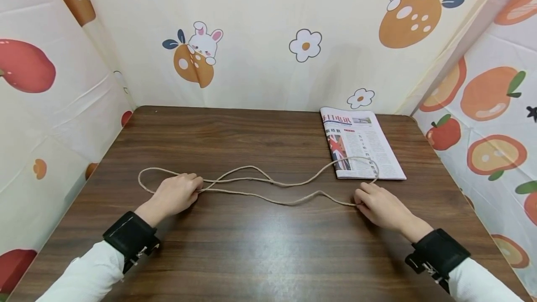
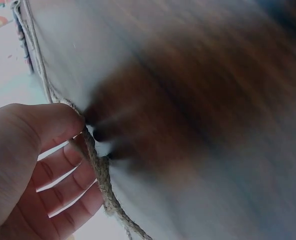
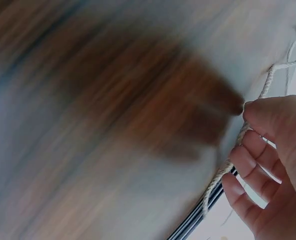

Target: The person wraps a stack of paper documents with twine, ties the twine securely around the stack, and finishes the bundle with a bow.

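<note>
A thin beige rope lies in long loose loops across the wooden table, its strands crossing just right of the left hand. My left hand pinches it near the left end, where a small loop sticks out past the knuckles. In the left wrist view, the thumb presses the rope against the fingers. Toward the right end, my right hand pinches the rope between thumb and fingers. The right wrist view shows the rope running along the fingertips of that hand.
A folded newspaper lies at the back right of the table, with a loop of rope over its near part. Curtains printed with fruit, rabbits and flowers stand behind the table and along both sides.
</note>
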{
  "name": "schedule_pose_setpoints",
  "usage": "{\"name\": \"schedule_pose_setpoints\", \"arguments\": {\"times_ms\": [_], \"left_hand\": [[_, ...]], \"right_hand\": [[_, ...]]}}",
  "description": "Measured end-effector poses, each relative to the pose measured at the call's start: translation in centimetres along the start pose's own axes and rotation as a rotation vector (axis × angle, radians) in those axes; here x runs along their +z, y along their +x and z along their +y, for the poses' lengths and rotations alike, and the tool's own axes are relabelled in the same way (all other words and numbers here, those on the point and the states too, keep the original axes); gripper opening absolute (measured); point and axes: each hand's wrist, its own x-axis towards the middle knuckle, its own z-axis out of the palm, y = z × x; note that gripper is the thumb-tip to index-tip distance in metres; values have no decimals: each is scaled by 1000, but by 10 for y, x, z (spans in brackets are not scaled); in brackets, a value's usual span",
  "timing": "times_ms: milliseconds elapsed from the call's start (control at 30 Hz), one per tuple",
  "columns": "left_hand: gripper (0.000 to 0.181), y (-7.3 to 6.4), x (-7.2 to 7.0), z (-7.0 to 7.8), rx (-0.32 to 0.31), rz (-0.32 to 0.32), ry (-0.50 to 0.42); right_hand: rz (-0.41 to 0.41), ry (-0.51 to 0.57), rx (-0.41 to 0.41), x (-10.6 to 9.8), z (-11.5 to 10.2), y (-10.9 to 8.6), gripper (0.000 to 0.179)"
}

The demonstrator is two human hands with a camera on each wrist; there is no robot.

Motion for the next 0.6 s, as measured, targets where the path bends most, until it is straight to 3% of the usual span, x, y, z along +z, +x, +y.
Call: {"name": "schedule_pose_setpoints", "arguments": {"times_ms": [400, 500, 600], "left_hand": [[19, -11, -4, -8, -12, -12, -5], [19, -10, -6, -7, 2, -16, -8], [19, -6, -8, -4, 15, 22, -8]], "right_hand": [[-45, -88, 153, -15, 39, -37, 33], [-45, -86, 165, -18, 42, -39, 30], [-1, -74, 143, -22, 38, -31, 29]]}}
